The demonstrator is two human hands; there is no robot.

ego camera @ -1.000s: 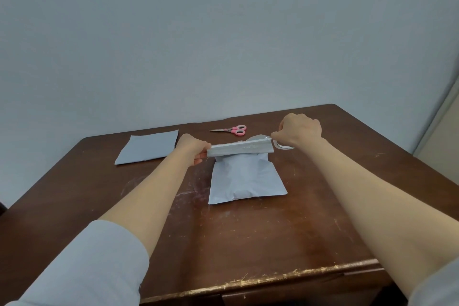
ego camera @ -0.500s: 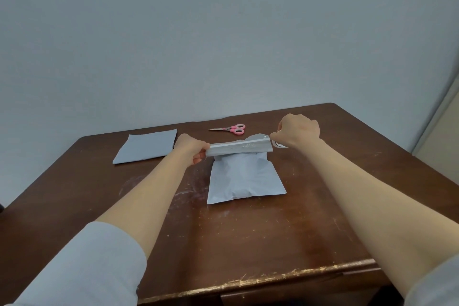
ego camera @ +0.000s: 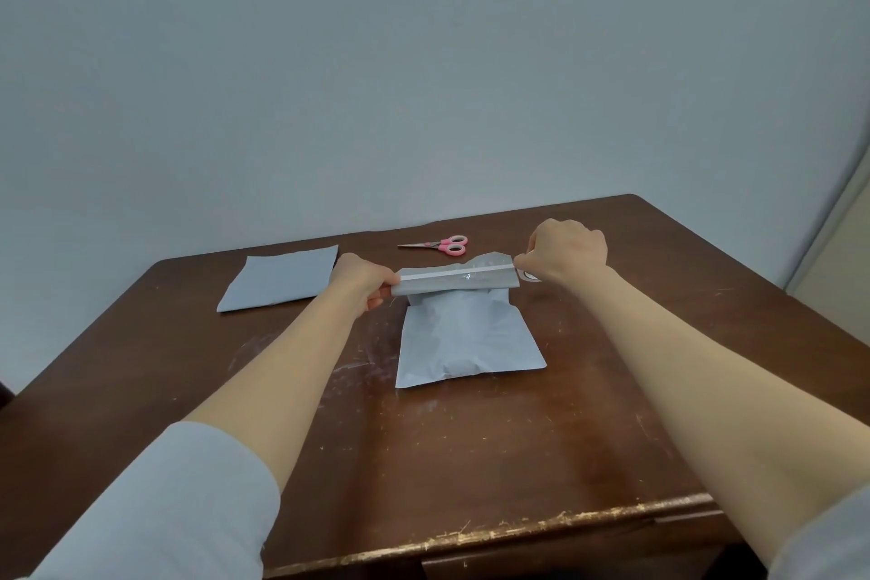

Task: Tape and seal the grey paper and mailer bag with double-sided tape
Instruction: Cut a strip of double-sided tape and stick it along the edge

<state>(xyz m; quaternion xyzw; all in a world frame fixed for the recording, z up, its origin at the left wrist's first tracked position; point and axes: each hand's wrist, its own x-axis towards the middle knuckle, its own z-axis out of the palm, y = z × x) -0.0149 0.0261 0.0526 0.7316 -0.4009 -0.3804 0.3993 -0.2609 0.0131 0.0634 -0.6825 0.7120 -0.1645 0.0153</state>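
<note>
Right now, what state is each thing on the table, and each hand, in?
mailer bag: lying on the table, top flap raised off it.
double-sided tape: white strip stretched along the flap.
left hand: pinches the flap's left end.
right hand: fingers curled, pinches the tape at the flap's right end.
grey paper: flat, no hand on it, left of the bag.
scissors: blades closed, lying beyond the bag.
</note>
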